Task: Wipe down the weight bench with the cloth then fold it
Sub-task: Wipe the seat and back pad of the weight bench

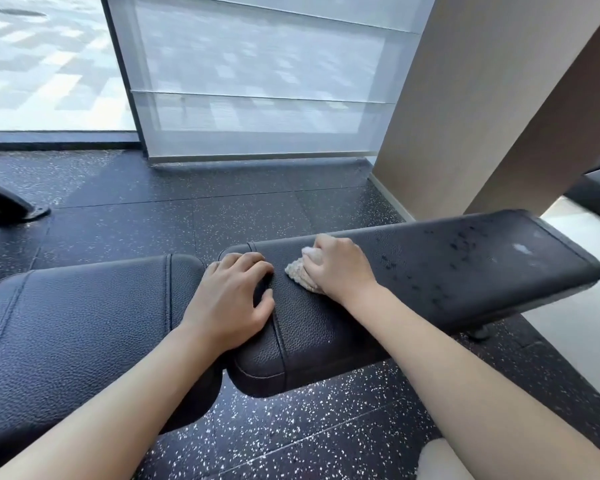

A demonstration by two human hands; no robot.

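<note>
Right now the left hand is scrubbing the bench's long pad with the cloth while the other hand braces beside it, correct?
Not quite: the head view shows the right hand pressing the cloth on the long pad. The left hand holds nothing and braces beside it, by the gap to the seat pad.

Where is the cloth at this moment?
In the head view, the cloth lies bunched under the right hand on the long bench pad, just right of the left hand.
</note>
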